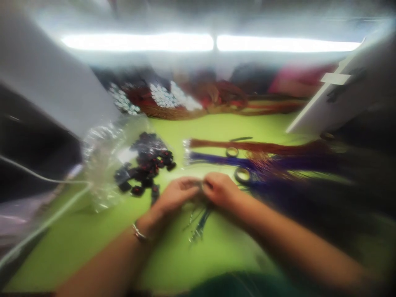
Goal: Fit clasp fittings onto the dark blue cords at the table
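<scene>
My left hand (181,189) and my right hand (220,187) meet over the middle of the table, both closed with thumbs and fingers pinched. Between their fingertips is a small dark part, blurred, which looks like the upper end of a bunch of dark wires (202,222). These wires hang below my right hand, and small shiny metal ends (194,237) show at their tips. Left of my left hand lie several black plastic connectors (148,165) with red bits, partly in a clear plastic bag (103,154).
Right of my hands lie a roll of black tape (243,175), a smaller roll (232,152), a purple wire bundle (216,159) and a brown wire bundle (213,144). More wires with white ends (163,95) lie behind. A white cord (46,225) crosses at left. Pale panels (321,99) flank the green table (173,264).
</scene>
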Available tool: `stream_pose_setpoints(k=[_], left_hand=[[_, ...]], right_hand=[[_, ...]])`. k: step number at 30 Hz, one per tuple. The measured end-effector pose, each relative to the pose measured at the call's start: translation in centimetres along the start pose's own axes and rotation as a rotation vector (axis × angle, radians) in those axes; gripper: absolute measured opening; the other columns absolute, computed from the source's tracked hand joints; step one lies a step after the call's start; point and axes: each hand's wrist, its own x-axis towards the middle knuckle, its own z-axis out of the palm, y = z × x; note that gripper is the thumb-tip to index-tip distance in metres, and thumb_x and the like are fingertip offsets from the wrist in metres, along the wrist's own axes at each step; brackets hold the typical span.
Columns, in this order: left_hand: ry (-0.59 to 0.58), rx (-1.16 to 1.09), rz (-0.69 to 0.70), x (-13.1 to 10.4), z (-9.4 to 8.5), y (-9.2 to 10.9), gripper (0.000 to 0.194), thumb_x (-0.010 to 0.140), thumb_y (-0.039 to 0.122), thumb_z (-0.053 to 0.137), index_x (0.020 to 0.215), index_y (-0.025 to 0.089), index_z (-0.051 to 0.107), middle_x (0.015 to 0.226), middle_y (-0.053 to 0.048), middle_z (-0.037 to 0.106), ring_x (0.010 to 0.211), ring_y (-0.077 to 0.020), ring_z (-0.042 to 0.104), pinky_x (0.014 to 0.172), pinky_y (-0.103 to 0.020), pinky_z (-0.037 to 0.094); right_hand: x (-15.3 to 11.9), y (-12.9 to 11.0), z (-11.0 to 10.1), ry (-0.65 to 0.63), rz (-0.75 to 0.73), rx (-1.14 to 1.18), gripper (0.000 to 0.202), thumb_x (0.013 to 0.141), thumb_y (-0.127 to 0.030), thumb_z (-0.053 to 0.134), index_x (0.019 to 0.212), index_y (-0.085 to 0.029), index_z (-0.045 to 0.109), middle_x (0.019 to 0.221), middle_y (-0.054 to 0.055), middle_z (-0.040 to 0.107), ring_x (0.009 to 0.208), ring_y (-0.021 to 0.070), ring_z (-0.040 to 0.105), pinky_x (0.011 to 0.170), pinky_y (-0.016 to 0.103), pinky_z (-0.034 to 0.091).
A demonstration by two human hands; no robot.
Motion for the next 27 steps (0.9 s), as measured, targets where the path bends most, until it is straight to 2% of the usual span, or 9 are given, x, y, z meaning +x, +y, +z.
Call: stream_pose_setpoints(k=[5, 8, 11, 14, 18, 20, 22, 24, 27], left_hand=[[0.053, -0.028, 0.038, -0.1, 0.7, 0.3, 0.035, 0.068, 0.027, 0.074, 0.099, 0.013, 0.065, 0.079, -0.006, 0.067, 0.067, -0.0132, 0.06, 0.064, -0.026, 0.047], [0.126, -0.109, 0.136, -0.4, 1.2, 0.6, 0.044, 0.074, 0.033, 0.069, 0.114, 0.018, 0.057, 0.092, -0.006, 0.064, 0.075, -0.0143, 0.06, 0.07, -0.029, 0.048], [0.112, 0.028, 0.174, -0.5, 1.0, 0.8, 0.049, 0.079, 0.041, 0.06, 0.123, 0.02, 0.049, 0.095, -0.007, 0.061, 0.075, -0.0154, 0.059, 0.069, -0.031, 0.048], [0.085, 0.449, 0.187, -0.3, 0.5, 0.9, 0.039, 0.077, 0.041, 0.061, 0.107, 0.016, 0.059, 0.089, -0.007, 0.062, 0.079, -0.0187, 0.058, 0.072, -0.033, 0.047], [0.2, 0.765, 0.206, -0.1, 0.0, 1.3, 0.026, 0.08, 0.038, 0.052, 0.084, 0.016, 0.066, 0.088, -0.007, 0.065, 0.085, -0.0216, 0.058, 0.081, -0.036, 0.045], [0.202, 0.772, 0.188, 0.0, -0.2, 1.5, 0.027, 0.08, 0.037, 0.051, 0.084, 0.016, 0.067, 0.084, -0.006, 0.066, 0.078, -0.0199, 0.059, 0.076, -0.033, 0.046], [0.188, 0.769, 0.191, 0.2, -0.4, 1.6, 0.027, 0.079, 0.037, 0.052, 0.082, 0.016, 0.068, 0.08, -0.006, 0.067, 0.071, -0.0178, 0.058, 0.07, -0.031, 0.047], [0.166, 0.739, 0.198, 0.3, -0.6, 1.7, 0.025, 0.079, 0.035, 0.053, 0.081, 0.016, 0.069, 0.079, -0.005, 0.068, 0.069, -0.0163, 0.058, 0.067, -0.029, 0.046], [0.179, 0.7, 0.226, 0.1, -1.4, 2.5, 0.024, 0.077, 0.035, 0.057, 0.082, 0.016, 0.07, 0.075, -0.004, 0.068, 0.065, -0.0144, 0.057, 0.065, -0.027, 0.046]], right_hand=[[0.3, -0.1, 0.0, 0.005, 0.011, 0.01, 0.012, 0.076, -0.013, 0.05, 0.065, -0.016, 0.055, 0.063, 0.002, 0.056, 0.059, 0.0113, 0.042, 0.057, 0.024, 0.03], [1.2, -0.1, -1.9, 0.033, 0.018, 0.105, 0.012, 0.076, -0.013, 0.05, 0.068, -0.016, 0.057, 0.066, 0.002, 0.058, 0.06, 0.0108, 0.046, 0.058, 0.023, 0.033], [2.1, 0.4, -6.0, 0.161, 0.138, 0.273, 0.01, 0.076, -0.015, 0.05, 0.075, -0.015, 0.061, 0.067, 0.001, 0.059, 0.06, 0.0096, 0.049, 0.059, 0.022, 0.037], [1.7, 2.1, -11.9, 0.245, 0.358, 0.459, 0.013, 0.077, -0.023, 0.051, 0.083, -0.017, 0.061, 0.061, -0.002, 0.055, 0.049, 0.0078, 0.045, 0.05, 0.022, 0.036], [-2.3, 5.9, -19.2, 0.387, 0.562, 0.517, 0.024, 0.082, -0.034, 0.039, 0.078, -0.02, 0.058, 0.069, 0.004, 0.058, 0.052, 0.0115, 0.05, 0.045, 0.026, 0.034], [-5.5, 8.2, -21.1, 0.287, 0.553, 0.287, 0.041, 0.086, -0.044, 0.03, 0.074, -0.021, 0.062, 0.075, 0.008, 0.061, 0.061, 0.0149, 0.054, 0.053, 0.031, 0.04], [-8.7, 10.5, -21.5, 0.169, 0.577, 0.156, 0.017, 0.072, -0.036, 0.059, 0.064, -0.022, 0.065, 0.072, 0.007, 0.062, 0.064, 0.0178, 0.054, 0.056, 0.032, 0.041], [-11.2, 12.4, -21.1, -0.038, 0.504, -0.057, 0.008, 0.065, -0.034, 0.067, 0.06, -0.027, 0.065, 0.067, 0.003, 0.062, 0.062, 0.0198, 0.055, 0.054, 0.032, 0.041], [-12.5, 13.3, -20.9, -0.017, 0.363, -0.198, 0.01, 0.07, -0.04, 0.062, 0.072, -0.032, 0.067, 0.08, 0.001, 0.064, 0.073, 0.023, 0.059, 0.056, 0.033, 0.044]])
